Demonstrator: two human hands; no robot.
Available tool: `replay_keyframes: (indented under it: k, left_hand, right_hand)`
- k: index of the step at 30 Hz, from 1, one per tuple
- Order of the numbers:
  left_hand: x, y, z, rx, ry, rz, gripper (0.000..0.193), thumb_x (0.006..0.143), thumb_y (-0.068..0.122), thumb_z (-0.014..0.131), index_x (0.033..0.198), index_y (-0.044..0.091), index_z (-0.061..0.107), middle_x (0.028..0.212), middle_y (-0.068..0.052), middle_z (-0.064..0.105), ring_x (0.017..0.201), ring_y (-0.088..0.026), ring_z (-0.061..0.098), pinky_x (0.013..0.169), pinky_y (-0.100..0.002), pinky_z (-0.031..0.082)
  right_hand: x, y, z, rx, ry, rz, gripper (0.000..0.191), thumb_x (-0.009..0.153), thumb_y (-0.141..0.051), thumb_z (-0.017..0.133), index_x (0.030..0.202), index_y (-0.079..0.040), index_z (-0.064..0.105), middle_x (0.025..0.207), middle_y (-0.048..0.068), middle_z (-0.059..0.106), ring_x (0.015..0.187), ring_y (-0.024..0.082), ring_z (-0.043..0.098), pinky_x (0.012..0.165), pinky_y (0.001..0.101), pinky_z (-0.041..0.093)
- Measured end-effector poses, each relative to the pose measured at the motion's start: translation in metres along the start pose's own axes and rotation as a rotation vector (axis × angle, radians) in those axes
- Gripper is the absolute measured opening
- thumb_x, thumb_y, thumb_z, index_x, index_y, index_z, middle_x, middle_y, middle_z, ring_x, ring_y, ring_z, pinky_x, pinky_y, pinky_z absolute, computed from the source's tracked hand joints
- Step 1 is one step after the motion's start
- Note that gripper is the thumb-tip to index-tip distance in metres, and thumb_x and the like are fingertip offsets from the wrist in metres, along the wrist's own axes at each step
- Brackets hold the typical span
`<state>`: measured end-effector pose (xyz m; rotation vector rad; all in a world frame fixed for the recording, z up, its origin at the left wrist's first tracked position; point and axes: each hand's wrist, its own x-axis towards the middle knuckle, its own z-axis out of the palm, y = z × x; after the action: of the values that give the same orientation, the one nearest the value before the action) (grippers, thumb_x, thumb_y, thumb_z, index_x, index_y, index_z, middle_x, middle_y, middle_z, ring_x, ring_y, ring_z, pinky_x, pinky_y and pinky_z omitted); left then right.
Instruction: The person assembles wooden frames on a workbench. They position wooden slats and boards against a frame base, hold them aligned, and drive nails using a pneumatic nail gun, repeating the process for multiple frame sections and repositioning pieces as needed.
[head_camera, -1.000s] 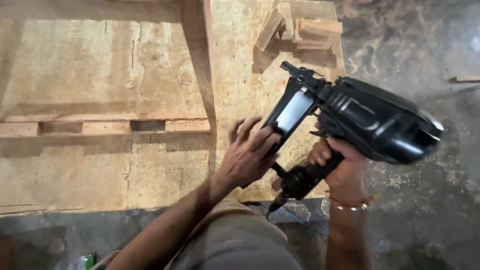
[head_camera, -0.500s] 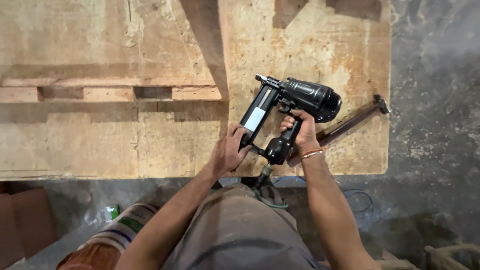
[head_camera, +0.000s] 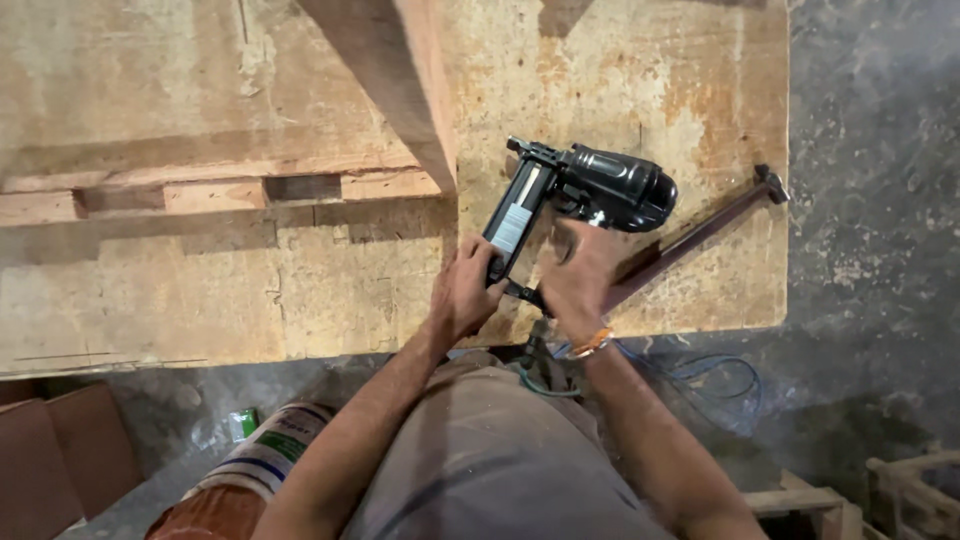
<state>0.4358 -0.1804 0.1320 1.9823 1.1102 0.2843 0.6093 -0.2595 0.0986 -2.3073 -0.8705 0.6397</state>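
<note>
A black pneumatic nail gun (head_camera: 590, 195) rests low over a worn wooden tabletop (head_camera: 640, 90). My left hand (head_camera: 465, 290) grips the lower end of its long magazine. My right hand (head_camera: 580, 275), with an orange bracelet at the wrist, is blurred and sits at the gun's handle; whether it grips the handle is unclear. A hose (head_camera: 700, 375) runs from the gun's base down off the table's front edge.
A dark metal bar (head_camera: 700, 235) lies slanted on the table right of the gun. A thick wooden beam (head_camera: 400, 90) and a frame of wooden slats (head_camera: 200, 190) lie to the left. Sacks (head_camera: 260, 460) and wooden offcuts (head_camera: 830, 495) sit on the dusty floor.
The view has pulled back and the nail gun has come down onto the table. My left hand moved from the tabletop onto the magazine. My right hand is shifting at the handle.
</note>
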Motion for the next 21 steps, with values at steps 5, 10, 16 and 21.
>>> replay_keyframes:
  k: [5, 10, 16, 21]
  left_hand:
    - [-0.001, -0.004, 0.008, 0.036, 0.045, 0.007, 0.042, 0.078, 0.015, 0.077, 0.116, 0.008, 0.060, 0.127, -0.016, 0.055, 0.113, -0.042, 0.059, 0.088, -0.052, 0.051]
    - [-0.001, -0.003, 0.009, 0.024, 0.051, 0.016, 0.039, 0.080, 0.018, 0.079, 0.113, 0.009, 0.061, 0.124, -0.015, 0.056, 0.112, -0.041, 0.060, 0.088, -0.051, 0.052]
    - [0.001, 0.003, 0.007, 0.029, 0.028, -0.016, 0.044, 0.075, 0.016, 0.080, 0.114, 0.007, 0.061, 0.123, -0.016, 0.055, 0.110, -0.041, 0.061, 0.088, -0.051, 0.052]
    - [0.001, 0.005, 0.007, 0.015, 0.040, -0.012, 0.039, 0.078, 0.013, 0.079, 0.113, 0.008, 0.063, 0.123, -0.014, 0.058, 0.110, -0.040, 0.061, 0.091, -0.050, 0.052]
  right_hand:
    - [0.028, -0.034, 0.014, -0.304, -0.406, -0.726, 0.072, 0.073, -0.012, 0.070, 0.143, -0.008, 0.056, 0.152, 0.023, 0.047, 0.144, 0.043, 0.036, 0.116, 0.0469, 0.033]
    - [0.039, -0.020, 0.004, -0.321, -0.449, -0.792, 0.057, 0.079, -0.016, 0.072, 0.134, -0.006, 0.063, 0.148, 0.019, 0.052, 0.141, 0.042, 0.041, 0.118, 0.0463, 0.035]
    - [0.040, -0.018, -0.005, -0.174, -0.353, -0.774, 0.042, 0.078, -0.015, 0.077, 0.120, -0.010, 0.072, 0.139, 0.011, 0.061, 0.130, 0.037, 0.052, 0.115, 0.0444, 0.041]
    - [0.043, -0.036, -0.017, -0.181, -0.337, -0.642, 0.044, 0.069, -0.015, 0.081, 0.111, -0.008, 0.071, 0.126, 0.013, 0.063, 0.118, 0.037, 0.053, 0.106, 0.0443, 0.043]
